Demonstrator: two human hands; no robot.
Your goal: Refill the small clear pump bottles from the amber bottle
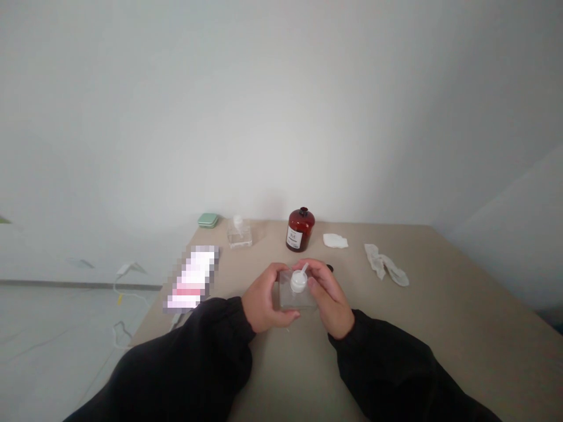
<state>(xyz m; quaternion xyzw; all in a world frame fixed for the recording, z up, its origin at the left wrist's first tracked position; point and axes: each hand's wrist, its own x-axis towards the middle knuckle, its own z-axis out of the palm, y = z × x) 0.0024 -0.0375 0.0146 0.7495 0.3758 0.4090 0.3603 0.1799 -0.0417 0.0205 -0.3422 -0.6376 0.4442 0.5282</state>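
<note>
A clear, square-sided bottle (288,298) is in front of me above the table, with a white pump top (299,282) facing up towards me. My left hand (264,302) wraps round the bottle's left side, thumb along the near edge and fingers on the far side. On the right, my right hand (329,302) is closed about the white top, its thumb and fingers touching it near the spout. Whether the top is seated tightly on the bottle cannot be seen.
Behind my hands stand an open-necked brown bottle (301,228) and another clear pump bottle (240,234). A green case (208,220) is at the back left, near a phone with a blurred screen (193,278). Folded tissue (335,241) and crumpled tissue (386,265) lie on the right.
</note>
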